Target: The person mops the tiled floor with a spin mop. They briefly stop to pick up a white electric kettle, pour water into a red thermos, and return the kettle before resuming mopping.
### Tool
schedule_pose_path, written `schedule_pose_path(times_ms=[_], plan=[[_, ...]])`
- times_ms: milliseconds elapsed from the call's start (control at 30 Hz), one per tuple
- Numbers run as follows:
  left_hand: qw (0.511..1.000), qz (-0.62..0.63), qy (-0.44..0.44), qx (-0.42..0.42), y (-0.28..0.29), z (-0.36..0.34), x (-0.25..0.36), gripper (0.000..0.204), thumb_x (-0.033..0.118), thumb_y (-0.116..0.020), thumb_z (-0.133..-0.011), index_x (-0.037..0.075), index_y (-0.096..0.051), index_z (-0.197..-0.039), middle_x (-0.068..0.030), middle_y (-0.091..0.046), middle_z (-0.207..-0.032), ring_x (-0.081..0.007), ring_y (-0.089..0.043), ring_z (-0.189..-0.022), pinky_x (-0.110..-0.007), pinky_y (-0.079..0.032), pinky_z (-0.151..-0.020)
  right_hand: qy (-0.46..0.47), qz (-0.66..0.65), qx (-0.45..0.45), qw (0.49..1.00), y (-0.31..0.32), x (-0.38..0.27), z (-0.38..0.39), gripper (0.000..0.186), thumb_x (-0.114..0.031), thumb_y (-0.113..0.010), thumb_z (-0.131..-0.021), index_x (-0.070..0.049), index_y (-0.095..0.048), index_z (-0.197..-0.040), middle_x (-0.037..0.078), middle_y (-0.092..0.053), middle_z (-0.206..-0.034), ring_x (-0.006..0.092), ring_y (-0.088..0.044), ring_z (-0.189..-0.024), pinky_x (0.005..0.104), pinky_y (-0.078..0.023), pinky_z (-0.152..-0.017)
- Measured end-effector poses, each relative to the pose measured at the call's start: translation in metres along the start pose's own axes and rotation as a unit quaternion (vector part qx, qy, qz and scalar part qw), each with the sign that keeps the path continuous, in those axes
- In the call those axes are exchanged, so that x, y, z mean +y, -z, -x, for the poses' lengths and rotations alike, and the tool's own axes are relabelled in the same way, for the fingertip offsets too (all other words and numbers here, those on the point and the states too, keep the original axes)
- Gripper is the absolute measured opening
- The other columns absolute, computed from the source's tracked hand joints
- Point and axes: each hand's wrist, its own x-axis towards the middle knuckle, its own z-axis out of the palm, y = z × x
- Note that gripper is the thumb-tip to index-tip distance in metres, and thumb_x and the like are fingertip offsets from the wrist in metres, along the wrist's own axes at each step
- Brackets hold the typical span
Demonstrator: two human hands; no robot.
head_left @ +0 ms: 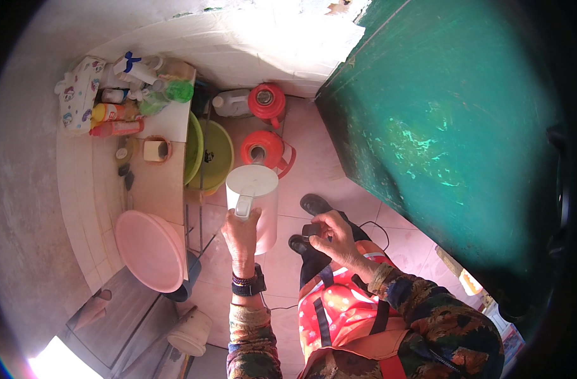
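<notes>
My left hand (241, 232) grips the handle of a tall white pitcher (260, 230), whose lidded top sits just below the mouth of a red thermos (273, 151) in this view; whether they touch I cannot tell. My right hand (336, 237) holds a small dark object (311, 230), with a thin cord hanging nearby. A second red thermos (273, 107) stands farther back beside a translucent jug (237, 102). I wear a red patterned apron (320, 316), and my dark shoes show on the pink tiled floor.
On the left, a ledge (159, 189) holds bottles (118, 126), a soap box (154, 150) and a pink basin (146, 249). Green basins (218, 158) are stacked on a rack beside it. A large green door (452, 126) spans the right; a white bucket (189, 331) is at lower left.
</notes>
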Motion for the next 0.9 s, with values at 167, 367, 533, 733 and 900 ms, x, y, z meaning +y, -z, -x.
schedule_pose_path(times_ms=[167, 367, 533, 733, 900], plan=[[1.0, -0.002, 0.001, -0.009, 0.0, -0.002, 0.004, 0.048, 0.031, -0.075, -0.072, -0.009, -0.062, -0.094, -0.0262, -0.067, -0.085, -0.0369, -0.068, -0.083, -0.042, -0.052, -0.077, 0.009, 0.01, 0.031, 0.999, -0.001, -0.002, -0.002, 0.033, -0.009, -0.073, -0.073, -0.002, -0.058, -0.102, 0.007, -0.053, -0.094, 0.0124, -0.057, -0.078, 0.0248, -0.048, -0.065], [0.999, -0.025, 0.018, -0.025, 0.001, -0.005, 0.008, 0.048, 0.03, -0.075, -0.072, -0.01, -0.062, -0.095, -0.0268, -0.067, -0.086, -0.0372, -0.068, -0.084, -0.042, -0.052, -0.077, -0.021, 0.011, 0.005, 1.0, 0.001, -0.003, -0.002, 0.036, -0.012, -0.072, -0.078, 0.0, -0.056, -0.109, 0.003, -0.049, -0.098, 0.0072, -0.054, -0.081, 0.0221, -0.047, -0.071], [1.0, -0.008, 0.0, -0.018, 0.003, -0.007, 0.011, 0.049, 0.03, -0.074, -0.072, -0.01, -0.062, -0.095, -0.0275, -0.067, -0.087, -0.0379, -0.068, -0.086, -0.042, -0.052, -0.077, 0.002, 0.01, 0.025, 1.0, 0.001, -0.005, -0.004, 0.034, -0.01, -0.072, -0.075, -0.001, -0.058, -0.104, 0.005, -0.051, -0.095, 0.0106, -0.056, -0.079, 0.0239, -0.048, -0.067], [1.0, -0.024, -0.009, -0.011, 0.003, -0.009, 0.008, 0.049, 0.031, -0.072, -0.072, -0.011, -0.061, -0.096, -0.029, -0.066, -0.09, -0.0393, -0.067, -0.089, -0.043, -0.052, -0.079, 0.001, 0.007, 0.033, 0.999, 0.0, -0.01, -0.004, 0.033, -0.008, -0.072, -0.073, -0.001, -0.058, -0.102, 0.006, -0.052, -0.093, 0.0123, -0.058, -0.077, 0.025, -0.048, -0.066], [0.999, -0.041, 0.004, -0.034, 0.005, -0.015, 0.006, 0.053, 0.034, -0.073, -0.072, -0.011, -0.061, -0.098, -0.0291, -0.066, -0.091, -0.0409, -0.066, -0.09, -0.044, -0.052, -0.08, 0.01, -0.001, 0.032, 0.999, -0.001, -0.011, -0.004, 0.034, -0.007, -0.072, -0.073, 0.0, -0.058, -0.103, 0.006, -0.052, -0.094, 0.0114, -0.057, -0.078, 0.0249, -0.047, -0.067]])
